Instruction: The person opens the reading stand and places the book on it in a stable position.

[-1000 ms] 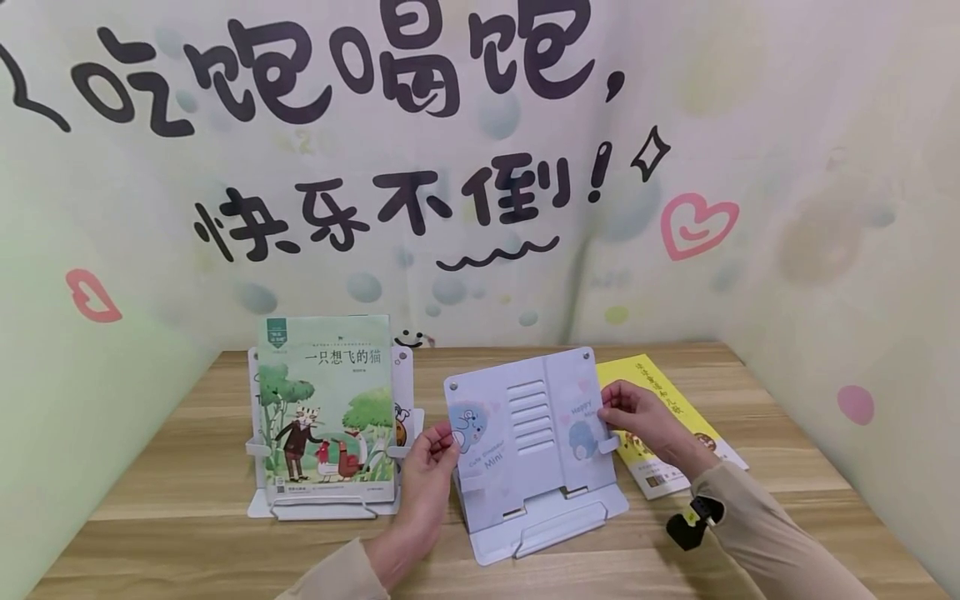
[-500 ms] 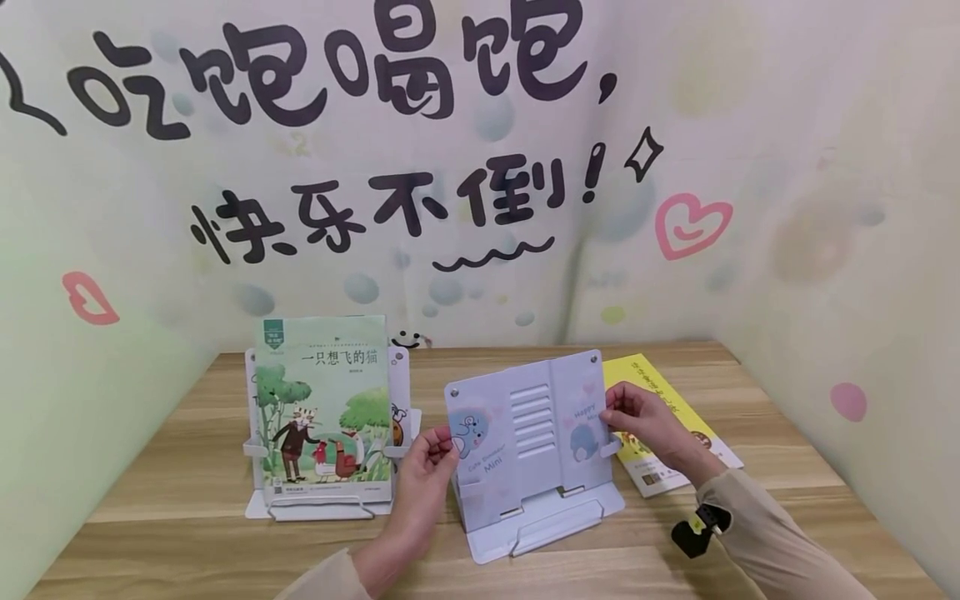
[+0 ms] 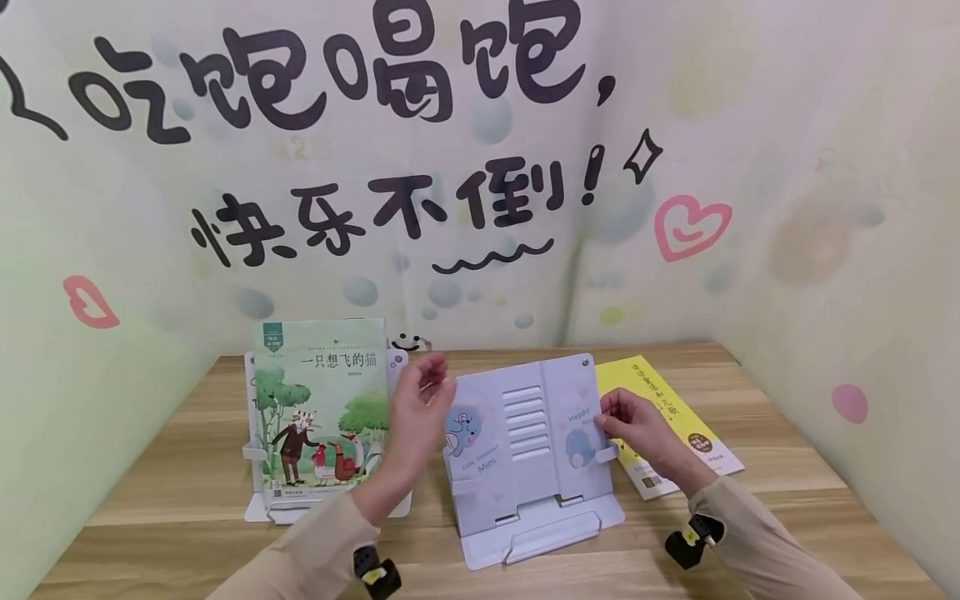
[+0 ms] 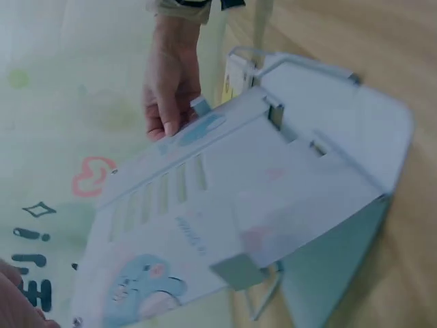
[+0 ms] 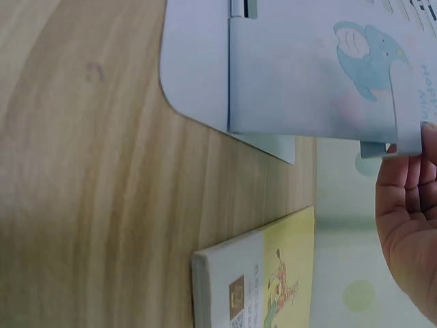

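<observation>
A pale, cartoon-printed book stand (image 3: 525, 450) stands propped up on the table in the head view, with a slotted back panel and a wire ledge at its foot. My right hand (image 3: 645, 429) pinches the panel's right edge between thumb and fingers, just above a side clip. Beside the panel's upper left corner is my left hand (image 3: 420, 412), fingers loosely bent and holding nothing. In the left wrist view only a bit of the left hand (image 4: 24, 304) shows, apart from the panel. The right wrist view has the right hand (image 5: 410, 219) at the clip (image 5: 406, 109).
To the left, a second stand (image 3: 401, 367) bears a green picture book (image 3: 322, 417), partly behind the left forearm. A yellow book (image 3: 675, 425) lies flat on the wooden table (image 3: 780, 433) at the right, partly covered by the right hand. A printed curtain hangs behind.
My left hand has let go of the stand's left edge and moved up towards its upper left corner. The right hand keeps its pinch on the right edge. The panel has shifted slightly.
</observation>
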`<state>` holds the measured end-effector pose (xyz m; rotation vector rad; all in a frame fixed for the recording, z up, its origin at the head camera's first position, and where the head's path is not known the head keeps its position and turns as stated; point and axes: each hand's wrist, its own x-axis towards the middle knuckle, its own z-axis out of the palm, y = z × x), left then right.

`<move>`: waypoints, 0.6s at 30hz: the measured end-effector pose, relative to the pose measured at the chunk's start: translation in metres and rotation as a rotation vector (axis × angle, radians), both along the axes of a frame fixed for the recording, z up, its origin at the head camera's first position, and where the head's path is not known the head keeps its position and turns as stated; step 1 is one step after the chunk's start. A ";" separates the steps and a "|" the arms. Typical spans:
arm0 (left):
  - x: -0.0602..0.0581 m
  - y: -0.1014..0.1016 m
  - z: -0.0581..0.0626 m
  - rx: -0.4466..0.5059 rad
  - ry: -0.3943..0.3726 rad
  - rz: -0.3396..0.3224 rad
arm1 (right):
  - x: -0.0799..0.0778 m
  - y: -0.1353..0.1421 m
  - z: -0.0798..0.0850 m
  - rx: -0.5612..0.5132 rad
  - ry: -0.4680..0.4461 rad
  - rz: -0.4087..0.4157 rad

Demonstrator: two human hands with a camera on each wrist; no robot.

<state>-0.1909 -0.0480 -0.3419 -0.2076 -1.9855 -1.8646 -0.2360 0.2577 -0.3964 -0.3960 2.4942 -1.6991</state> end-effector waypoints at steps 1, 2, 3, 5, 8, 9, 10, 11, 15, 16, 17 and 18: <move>-0.003 0.004 0.003 -0.022 0.025 -0.025 | 0.001 0.000 0.000 0.000 0.007 -0.008; -0.007 0.009 0.006 -0.050 0.053 -0.048 | 0.002 0.000 -0.001 -0.002 0.014 -0.020; -0.010 0.014 0.008 -0.077 0.074 -0.070 | 0.003 -0.001 -0.001 -0.003 0.021 -0.029; -0.015 0.026 0.011 -0.128 0.118 -0.097 | 0.005 -0.001 -0.003 -0.010 0.031 -0.039; -0.020 0.042 0.014 -0.186 0.170 -0.123 | 0.008 -0.003 -0.004 -0.021 0.037 -0.055; -0.021 0.048 0.015 -0.203 0.179 -0.130 | 0.009 -0.003 -0.004 -0.021 0.039 -0.058; -0.022 0.052 0.015 -0.225 0.190 -0.136 | 0.010 -0.004 -0.005 -0.022 0.037 -0.068; -0.024 0.057 0.016 -0.247 0.201 -0.142 | 0.011 -0.005 -0.005 -0.020 0.037 -0.080; -0.028 0.069 0.018 -0.388 0.219 -0.153 | 0.015 -0.008 -0.005 -0.017 0.035 -0.122; -0.029 0.071 0.018 -0.426 0.223 -0.153 | 0.016 -0.009 -0.005 -0.022 0.033 -0.133; -0.030 0.073 0.018 -0.461 0.231 -0.154 | 0.017 -0.010 -0.005 -0.025 0.034 -0.142; -0.031 0.075 0.018 -0.496 0.237 -0.153 | 0.018 -0.011 -0.005 -0.029 0.037 -0.151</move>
